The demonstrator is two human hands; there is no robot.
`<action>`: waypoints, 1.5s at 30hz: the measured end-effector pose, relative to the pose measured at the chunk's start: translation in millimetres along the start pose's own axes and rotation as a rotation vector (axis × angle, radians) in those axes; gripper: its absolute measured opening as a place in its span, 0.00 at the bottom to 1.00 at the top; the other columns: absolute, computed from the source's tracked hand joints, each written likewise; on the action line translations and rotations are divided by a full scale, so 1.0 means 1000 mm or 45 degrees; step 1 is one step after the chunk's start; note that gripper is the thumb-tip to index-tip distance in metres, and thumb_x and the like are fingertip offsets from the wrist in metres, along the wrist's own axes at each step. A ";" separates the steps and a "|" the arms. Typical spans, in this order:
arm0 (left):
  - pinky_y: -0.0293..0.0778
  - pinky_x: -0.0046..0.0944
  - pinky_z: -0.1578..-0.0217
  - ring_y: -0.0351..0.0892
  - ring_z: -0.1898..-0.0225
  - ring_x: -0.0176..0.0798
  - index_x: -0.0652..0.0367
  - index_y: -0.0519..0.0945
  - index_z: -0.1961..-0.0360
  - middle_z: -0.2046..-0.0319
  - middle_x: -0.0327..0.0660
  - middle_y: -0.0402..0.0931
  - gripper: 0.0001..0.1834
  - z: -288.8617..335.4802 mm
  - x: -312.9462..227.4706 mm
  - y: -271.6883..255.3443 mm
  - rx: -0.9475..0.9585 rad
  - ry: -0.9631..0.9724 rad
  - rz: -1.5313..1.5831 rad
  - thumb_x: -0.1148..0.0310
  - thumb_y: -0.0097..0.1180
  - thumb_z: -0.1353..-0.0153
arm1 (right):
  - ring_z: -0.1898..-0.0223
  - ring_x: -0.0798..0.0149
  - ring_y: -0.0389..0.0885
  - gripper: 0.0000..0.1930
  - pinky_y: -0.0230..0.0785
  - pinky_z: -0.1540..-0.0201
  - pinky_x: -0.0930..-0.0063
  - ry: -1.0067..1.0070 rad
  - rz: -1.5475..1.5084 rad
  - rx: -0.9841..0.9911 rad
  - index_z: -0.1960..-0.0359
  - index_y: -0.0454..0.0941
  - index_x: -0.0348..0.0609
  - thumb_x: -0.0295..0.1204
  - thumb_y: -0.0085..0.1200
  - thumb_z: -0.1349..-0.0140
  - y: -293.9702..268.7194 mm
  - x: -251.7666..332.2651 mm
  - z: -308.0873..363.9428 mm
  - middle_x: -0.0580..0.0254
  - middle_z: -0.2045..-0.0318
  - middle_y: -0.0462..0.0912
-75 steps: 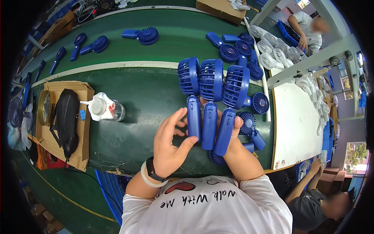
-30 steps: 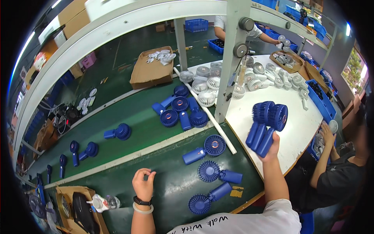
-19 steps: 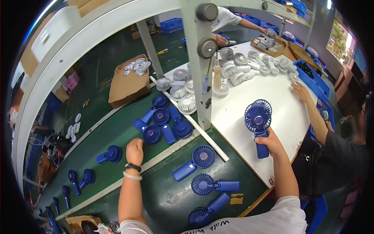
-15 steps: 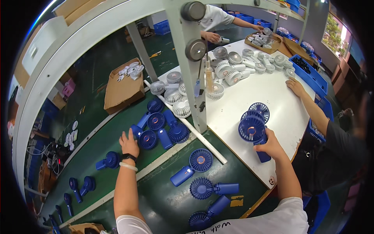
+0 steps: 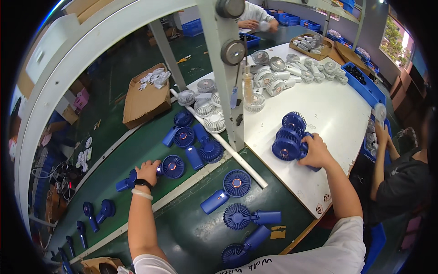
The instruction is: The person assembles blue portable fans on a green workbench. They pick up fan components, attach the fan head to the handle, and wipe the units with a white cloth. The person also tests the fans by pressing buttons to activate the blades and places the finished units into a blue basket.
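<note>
My left hand (image 5: 148,173) is closed round the handle end of a blue handheld fan (image 5: 173,166) on the green work surface, its fingers covering most of the handle. Another blue fan (image 5: 124,183) lies against the wrist side of that hand. Over the white tabletop, my right hand (image 5: 316,153) grips a blue handheld fan (image 5: 286,148) by its handle. This fan's round head leans beside further blue fan heads (image 5: 294,121), which partly overlap it; how many handles are in the hand cannot be told.
Several blue fans (image 5: 237,183) lie on the green surface (image 5: 191,228). White fans (image 5: 269,80) crowd the white table's far side. A grey post (image 5: 230,109) and white pipe (image 5: 246,169) stand between. A co-worker at right holds a white fan (image 5: 380,112); another works behind.
My left hand has moved down and closed on a blue fan, whose handle has swung toward me. The fan in my right hand has tilted lower. The right co-worker's hand has left the table.
</note>
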State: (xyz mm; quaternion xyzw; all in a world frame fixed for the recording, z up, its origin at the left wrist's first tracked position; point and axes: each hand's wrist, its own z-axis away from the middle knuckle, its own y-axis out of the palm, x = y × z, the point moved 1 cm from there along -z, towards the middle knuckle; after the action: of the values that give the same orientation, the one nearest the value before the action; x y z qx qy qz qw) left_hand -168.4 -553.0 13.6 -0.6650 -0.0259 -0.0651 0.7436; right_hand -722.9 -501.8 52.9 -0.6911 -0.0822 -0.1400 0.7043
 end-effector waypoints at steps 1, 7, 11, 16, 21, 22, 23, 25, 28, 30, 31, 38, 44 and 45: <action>0.59 0.69 0.46 0.69 0.48 0.49 0.45 0.71 0.46 0.54 0.43 0.72 0.27 0.017 0.001 -0.011 -0.009 0.003 0.095 0.70 0.61 0.50 | 0.51 0.44 0.70 0.36 0.66 0.48 0.58 0.003 0.022 0.011 0.55 0.73 0.44 0.42 0.68 0.73 0.000 0.003 -0.010 0.45 0.55 0.69; 0.72 0.39 0.66 0.75 0.65 0.44 0.55 0.64 0.41 0.62 0.47 0.74 0.29 0.115 -0.014 0.003 -0.735 -0.036 1.042 0.73 0.58 0.45 | 0.49 0.44 0.71 0.43 0.67 0.47 0.63 0.075 -0.146 0.010 0.48 0.71 0.45 0.49 0.68 0.71 0.025 -0.015 -0.079 0.41 0.52 0.69; 0.70 0.28 0.81 0.73 0.68 0.31 0.53 0.63 0.42 0.60 0.42 0.74 0.21 0.182 -0.051 0.014 -0.323 -0.343 2.535 0.54 0.39 0.31 | 0.46 0.46 0.70 0.48 0.64 0.46 0.49 0.145 0.003 -0.152 0.44 0.66 0.44 0.56 0.68 0.68 0.028 -0.008 -0.090 0.45 0.47 0.66; 0.76 0.39 0.71 0.74 0.56 0.42 0.56 0.61 0.42 0.47 0.48 0.67 0.21 0.227 -0.071 0.041 -0.076 -0.105 3.430 0.56 0.38 0.31 | 0.40 0.48 0.61 0.30 0.54 0.40 0.48 0.036 0.313 -0.625 0.43 0.66 0.46 0.38 0.61 0.48 0.029 0.040 -0.052 0.48 0.42 0.63; 0.77 0.43 0.66 0.72 0.51 0.46 0.57 0.59 0.39 0.44 0.49 0.64 0.22 0.243 -0.080 0.050 -0.049 -0.057 3.610 0.63 0.41 0.32 | 0.44 0.47 0.65 0.24 0.58 0.43 0.55 -0.542 -0.087 -0.678 0.50 0.70 0.43 0.30 0.61 0.50 0.041 0.092 -0.004 0.49 0.48 0.69; 0.77 0.43 0.66 0.71 0.50 0.47 0.57 0.58 0.39 0.44 0.49 0.64 0.23 0.247 -0.078 0.053 -0.030 -0.061 3.628 0.64 0.41 0.32 | 0.45 0.47 0.66 0.23 0.58 0.43 0.56 -0.603 -0.142 -0.622 0.51 0.70 0.42 0.29 0.61 0.50 0.044 0.102 0.003 0.49 0.49 0.69; 0.77 0.43 0.66 0.71 0.50 0.47 0.57 0.58 0.38 0.44 0.49 0.64 0.23 0.253 -0.076 0.057 -0.014 -0.066 3.647 0.65 0.42 0.33 | 0.45 0.47 0.66 0.22 0.58 0.43 0.57 -0.663 -0.199 -0.563 0.52 0.71 0.42 0.28 0.60 0.50 0.047 0.114 0.011 0.48 0.49 0.70; 0.77 0.37 0.70 0.72 0.53 0.44 0.57 0.57 0.38 0.44 0.50 0.64 0.24 0.264 -0.068 0.059 -0.032 -0.136 3.585 0.63 0.41 0.32 | 0.46 0.47 0.67 0.19 0.58 0.42 0.60 -0.751 -0.316 -0.455 0.54 0.73 0.41 0.26 0.60 0.50 0.049 0.143 0.024 0.47 0.50 0.71; 0.75 0.29 0.76 0.74 0.61 0.39 0.56 0.56 0.37 0.46 0.51 0.66 0.25 0.282 -0.054 0.061 -0.166 -0.287 3.393 0.59 0.40 0.32 | 0.46 0.47 0.67 0.18 0.59 0.42 0.61 -0.886 -0.394 -0.337 0.54 0.73 0.40 0.25 0.59 0.49 0.057 0.178 0.025 0.47 0.51 0.71; 0.69 0.26 0.82 0.75 0.68 0.35 0.59 0.58 0.38 0.52 0.48 0.72 0.26 0.296 -0.044 0.059 -0.281 -0.536 2.987 0.56 0.37 0.31 | 0.47 0.47 0.68 0.19 0.59 0.42 0.61 -0.945 -0.446 -0.239 0.54 0.73 0.40 0.26 0.59 0.49 0.066 0.201 0.015 0.48 0.52 0.72; 0.67 0.25 0.83 0.76 0.70 0.34 0.60 0.59 0.38 0.55 0.47 0.75 0.26 0.298 -0.037 0.059 -0.339 -0.573 2.762 0.55 0.37 0.31 | 0.47 0.47 0.68 0.19 0.59 0.43 0.61 -0.986 -0.455 -0.244 0.54 0.73 0.40 0.27 0.59 0.49 0.070 0.214 0.006 0.49 0.52 0.72; 0.72 0.28 0.72 0.74 0.67 0.33 0.60 0.58 0.38 0.59 0.45 0.74 0.28 0.349 -0.009 0.073 -0.642 -1.107 2.036 0.71 0.51 0.38 | 0.43 0.44 0.66 0.41 0.63 0.43 0.56 -0.742 0.095 -0.022 0.39 0.60 0.43 0.47 0.63 0.52 0.121 0.264 -0.048 0.44 0.45 0.67; 0.49 0.53 0.39 0.53 0.39 0.61 0.66 0.54 0.37 0.40 0.60 0.55 0.41 0.343 -0.036 0.037 -0.747 -0.928 0.764 0.78 0.58 0.52 | 0.45 0.46 0.68 0.43 0.65 0.44 0.59 -0.610 0.208 0.009 0.40 0.63 0.41 0.44 0.68 0.58 0.133 0.261 -0.059 0.44 0.49 0.69; 0.48 0.53 0.38 0.52 0.38 0.62 0.67 0.54 0.37 0.40 0.60 0.53 0.41 0.335 -0.042 0.030 -0.780 -0.876 0.792 0.79 0.58 0.53 | 0.46 0.46 0.68 0.43 0.65 0.45 0.60 -0.598 0.167 0.009 0.41 0.65 0.40 0.43 0.69 0.60 0.126 0.262 -0.054 0.45 0.50 0.70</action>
State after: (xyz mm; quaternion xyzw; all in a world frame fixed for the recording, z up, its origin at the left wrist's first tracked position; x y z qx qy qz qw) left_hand -190.3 -214.3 17.5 -0.8100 -0.0495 0.3738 0.4492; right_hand -439.7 -576.9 12.4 -0.7062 -0.1993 0.0710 0.6757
